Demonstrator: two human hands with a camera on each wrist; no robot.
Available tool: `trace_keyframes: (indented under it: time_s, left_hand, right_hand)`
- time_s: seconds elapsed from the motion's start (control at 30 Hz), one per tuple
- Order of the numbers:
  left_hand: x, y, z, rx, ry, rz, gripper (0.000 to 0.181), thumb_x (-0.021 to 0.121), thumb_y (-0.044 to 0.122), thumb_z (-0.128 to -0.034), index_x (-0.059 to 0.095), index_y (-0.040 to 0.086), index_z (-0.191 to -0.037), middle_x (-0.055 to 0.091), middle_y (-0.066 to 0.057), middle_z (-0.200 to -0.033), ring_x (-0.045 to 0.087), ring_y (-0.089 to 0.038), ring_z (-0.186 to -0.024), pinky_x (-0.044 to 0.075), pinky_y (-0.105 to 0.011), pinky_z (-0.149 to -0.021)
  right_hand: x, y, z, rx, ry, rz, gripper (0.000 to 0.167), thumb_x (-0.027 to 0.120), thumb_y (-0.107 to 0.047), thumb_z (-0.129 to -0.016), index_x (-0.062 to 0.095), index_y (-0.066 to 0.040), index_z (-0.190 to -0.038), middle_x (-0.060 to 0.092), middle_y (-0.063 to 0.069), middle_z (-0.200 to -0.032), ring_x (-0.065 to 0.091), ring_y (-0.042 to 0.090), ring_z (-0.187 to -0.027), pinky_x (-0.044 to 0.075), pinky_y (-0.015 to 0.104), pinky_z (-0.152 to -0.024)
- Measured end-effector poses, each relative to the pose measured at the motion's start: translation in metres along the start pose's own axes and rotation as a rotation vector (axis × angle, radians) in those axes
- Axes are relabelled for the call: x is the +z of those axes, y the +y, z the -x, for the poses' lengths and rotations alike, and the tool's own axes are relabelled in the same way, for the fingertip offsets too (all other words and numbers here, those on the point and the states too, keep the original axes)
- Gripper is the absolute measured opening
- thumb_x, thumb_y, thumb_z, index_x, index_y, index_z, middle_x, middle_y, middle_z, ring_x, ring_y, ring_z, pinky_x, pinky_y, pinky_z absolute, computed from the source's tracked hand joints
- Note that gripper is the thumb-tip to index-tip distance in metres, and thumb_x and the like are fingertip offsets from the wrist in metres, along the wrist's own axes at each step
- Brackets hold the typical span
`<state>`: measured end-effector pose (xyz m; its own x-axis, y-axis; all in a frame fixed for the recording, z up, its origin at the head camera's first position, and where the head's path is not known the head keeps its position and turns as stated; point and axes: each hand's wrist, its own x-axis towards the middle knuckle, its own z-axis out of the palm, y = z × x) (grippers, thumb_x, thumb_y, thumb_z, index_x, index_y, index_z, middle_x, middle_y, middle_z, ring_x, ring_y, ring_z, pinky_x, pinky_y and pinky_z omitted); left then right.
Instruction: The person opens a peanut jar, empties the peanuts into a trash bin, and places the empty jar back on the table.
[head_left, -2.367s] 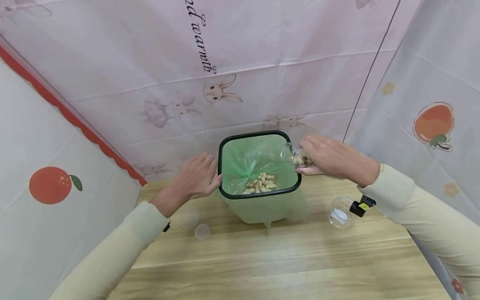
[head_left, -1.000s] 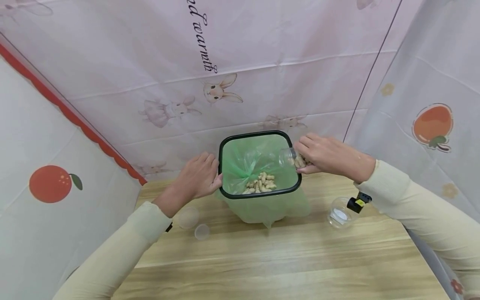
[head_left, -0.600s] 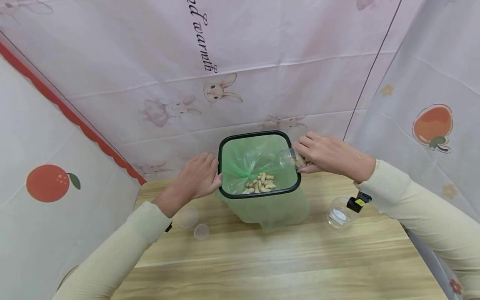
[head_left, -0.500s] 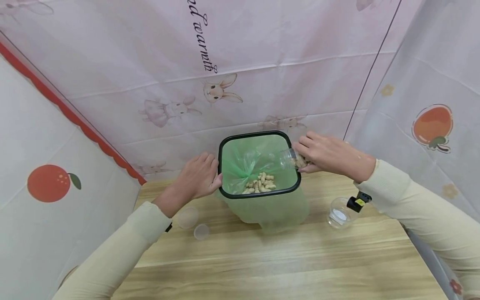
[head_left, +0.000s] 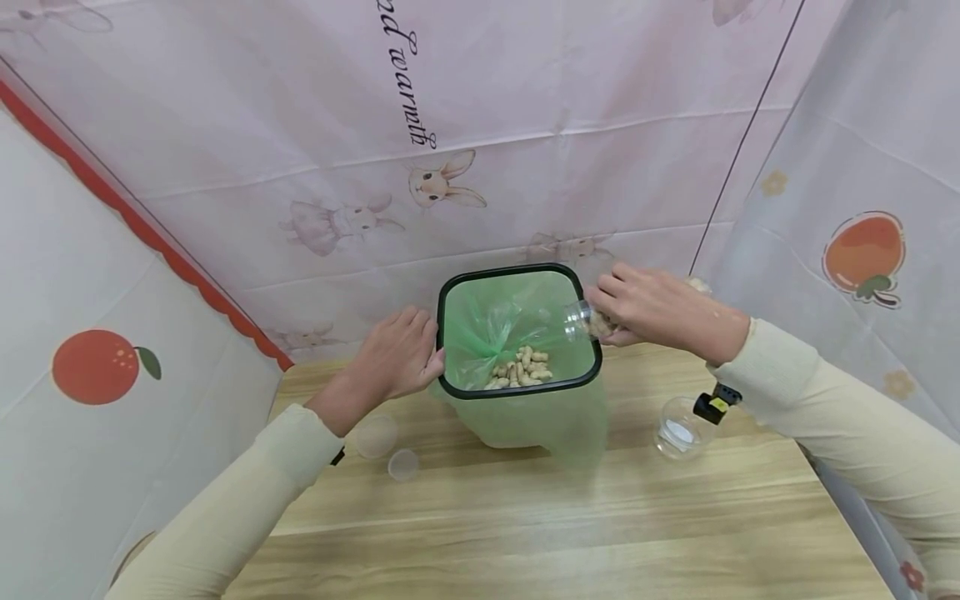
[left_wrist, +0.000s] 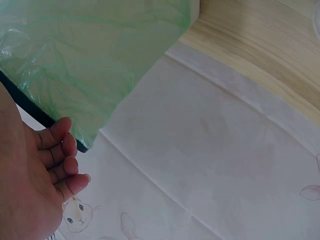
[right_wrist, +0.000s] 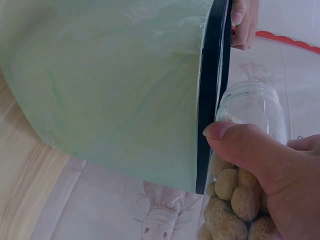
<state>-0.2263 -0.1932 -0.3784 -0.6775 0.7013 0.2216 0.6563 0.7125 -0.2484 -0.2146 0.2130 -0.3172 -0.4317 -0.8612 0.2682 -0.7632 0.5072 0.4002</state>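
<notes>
A trash bin (head_left: 520,392) with a black rim and a pale green bag liner stands against the back wall; peanuts (head_left: 525,367) lie inside it. My left hand (head_left: 397,354) holds the bin's left rim, with the thumb at the rim's edge. Its fingers are curled beside the rim in the left wrist view. My right hand (head_left: 645,308) grips a clear jar (right_wrist: 252,107), whose uncapped mouth reaches over the right rim. Many unshelled peanuts (right_wrist: 235,200) are in the jar, back from its mouth. The hand covers part of the jar.
Two translucent round lids (head_left: 377,436) lie on the wooden table (head_left: 480,533) left of the bin. A clear container (head_left: 681,429) with a white label stands to the right, under my right wrist. Printed cloth walls (head_left: 510,200) enclose the back and sides.
My right hand has shifted slightly left since the first frame, and the jar mouth sits a little lower. The loose bag at the bin's front has swung. My left hand stays at the rim.
</notes>
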Motion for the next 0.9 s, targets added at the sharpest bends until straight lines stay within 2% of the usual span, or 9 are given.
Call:
trace_keyframes:
  time_s: [0.23,0.7,0.9]
  left_hand:
    - [-0.0001,0.0015,-0.0006,0.010,0.009,-0.011,0.041,0.033,0.037,-0.0962,0.050,0.005,-0.078,0.049,-0.009,-0.080,0.039,-0.024,-0.072,0.036,-0.033,-0.064]
    - [-0.0010,0.0014,0.0005,0.007,0.027,-0.011,0.040,0.033,0.036,-0.0958,0.050,0.005,-0.078,0.049,-0.009,-0.079,0.039,-0.024,-0.071,0.036,-0.033,-0.062]
    - [-0.0005,0.0013,0.0003,0.005,0.014,-0.019,0.042,0.031,0.038,-0.0960,0.052,0.005,-0.080,0.052,-0.009,-0.082,0.042,-0.025,-0.073,0.038,-0.033,-0.062]
  right_hand:
    - [-0.0017,0.0007,0.0003,-0.004,-0.010,-0.004,0.060,0.084,-0.048,-0.078,0.064,-0.002,-0.111,0.064,0.007,-0.091,0.051,0.020,-0.077,0.047,0.030,-0.062]
    - [-0.0038,0.0004,-0.0016,-0.028,0.004,0.049,0.062,0.089,-0.046,-0.072,0.059,-0.005,-0.107,0.058,0.005,-0.085,0.047,0.021,-0.075,0.043,0.029,-0.060]
    - [-0.0037,0.0004,-0.0028,-0.034,0.004,0.065,0.061,0.090,-0.044,-0.072,0.059,-0.004,-0.107,0.057,0.006,-0.085,0.047,0.021,-0.074,0.044,0.030,-0.062]
